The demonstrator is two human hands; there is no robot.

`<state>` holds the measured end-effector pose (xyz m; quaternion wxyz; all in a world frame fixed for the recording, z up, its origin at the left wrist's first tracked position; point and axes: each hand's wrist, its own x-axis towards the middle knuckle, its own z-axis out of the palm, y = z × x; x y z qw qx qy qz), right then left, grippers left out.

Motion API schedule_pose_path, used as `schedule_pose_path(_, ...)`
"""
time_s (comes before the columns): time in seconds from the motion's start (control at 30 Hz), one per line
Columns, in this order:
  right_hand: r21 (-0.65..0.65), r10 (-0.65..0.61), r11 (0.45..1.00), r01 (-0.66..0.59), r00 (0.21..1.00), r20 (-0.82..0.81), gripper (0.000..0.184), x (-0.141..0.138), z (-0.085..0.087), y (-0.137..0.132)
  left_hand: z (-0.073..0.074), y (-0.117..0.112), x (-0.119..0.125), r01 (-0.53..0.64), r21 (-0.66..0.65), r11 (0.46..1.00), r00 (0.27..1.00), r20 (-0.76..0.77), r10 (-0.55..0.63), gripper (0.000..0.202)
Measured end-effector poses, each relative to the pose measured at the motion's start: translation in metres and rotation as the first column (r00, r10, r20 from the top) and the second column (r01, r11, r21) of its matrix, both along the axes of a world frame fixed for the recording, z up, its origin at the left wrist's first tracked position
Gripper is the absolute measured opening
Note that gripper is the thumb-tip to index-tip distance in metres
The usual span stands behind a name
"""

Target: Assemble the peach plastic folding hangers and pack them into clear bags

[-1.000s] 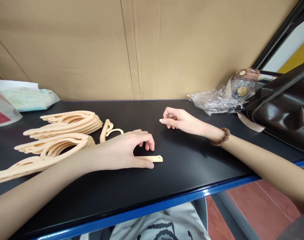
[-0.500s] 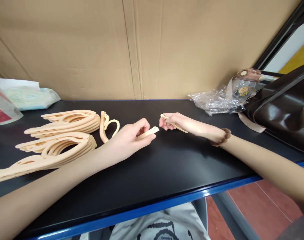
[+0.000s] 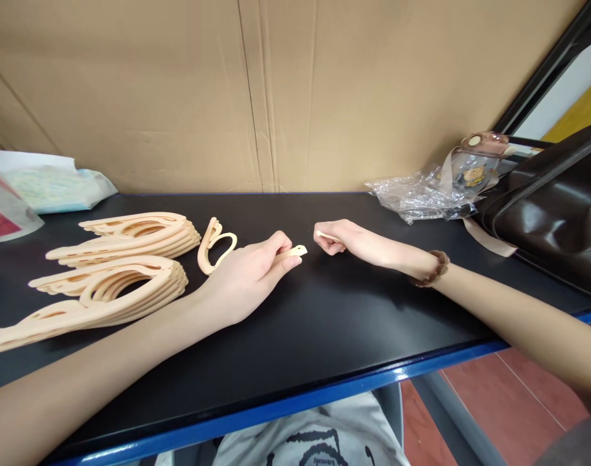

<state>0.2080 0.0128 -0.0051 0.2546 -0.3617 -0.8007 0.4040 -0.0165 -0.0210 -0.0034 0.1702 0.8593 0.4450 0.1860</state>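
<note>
My left hand (image 3: pixel 249 275) is closed around a cream plastic hanger (image 3: pixel 205 252). Its curved end and ring stick out behind the hand, and a flat tip with a small hole shows past my thumb. Just to the right, my right hand (image 3: pixel 346 238) is curled shut on a thin cream strip (image 3: pixel 327 235), mostly hidden by the fingers. A small gap separates the hanger's tip from that hand. On the left lie two stacks of similar cream hangers, a rear stack (image 3: pixel 166 243) and a front stack (image 3: pixel 154 294), partly behind my left forearm.
The black table (image 3: pixel 324 343) has a blue front edge. A cup (image 3: pixel 6 210) and a soft packet (image 3: pixel 66 191) stand at the back left. Crumpled clear plastic (image 3: pixel 412 197), a bottle (image 3: pixel 474 168) and a dark bag (image 3: pixel 552 213) are at right. Cardboard (image 3: pixel 353 97) rises behind.
The fingers of my right hand have curled in, and the strip that stuck out along the hand is now mostly hidden. The left hand's hanger has turned slightly, its curved end shifting right.
</note>
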Motion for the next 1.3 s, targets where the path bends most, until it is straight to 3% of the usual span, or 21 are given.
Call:
schedule_pose_path(0.23, 0.003, 0.109, 0.994, -0.109, 0.994, -0.011, 0.025, -0.003, 0.005, -0.009, 0.001, -0.004, 0.002, 0.015, 0.001, 1.0, 1.0, -0.018, -0.015, 0.03)
schedule_pose_path(0.4, -0.079, 0.159, 0.981, -0.176, 0.97, -0.182, 0.025, -0.004, 0.003, -0.01, 0.001, -0.004, 0.003, 0.037, -0.005, 0.999, 0.999, -0.011, -0.037, 0.028)
schedule_pose_path(0.53, -0.219, 0.21, 0.94, -0.26, 0.951, -0.229, 0.022, -0.004, 0.001, -0.01, 0.002, -0.004, 0.002, 0.043, 0.007, 0.999, 0.999, -0.014, -0.043, 0.028)
schedule_pose_path(0.7, -0.296, 0.252, 0.913, -0.282, 0.958, -0.137, 0.031, 0.0, 0.002, -0.008, -0.004, -0.004, 0.002, 0.071, 0.051, 0.996, 0.996, -0.05, -0.069, 0.027)
schedule_pose_path(0.9, -0.258, 0.302, 0.917, -0.305, 0.952, -0.05, 0.038, 0.002, 0.006, -0.009, -0.012, -0.003, 0.003, 0.071, 0.167, 0.983, 0.99, -0.136, -0.049, 0.025)
schedule_pose_path(1.3, -0.339, 0.347, 0.878, -0.339, 0.937, -0.039, 0.038, 0.003, 0.006, -0.008, -0.003, -0.011, 0.012, 0.047, 0.13, 0.99, 0.928, -0.374, 0.005, 0.018)
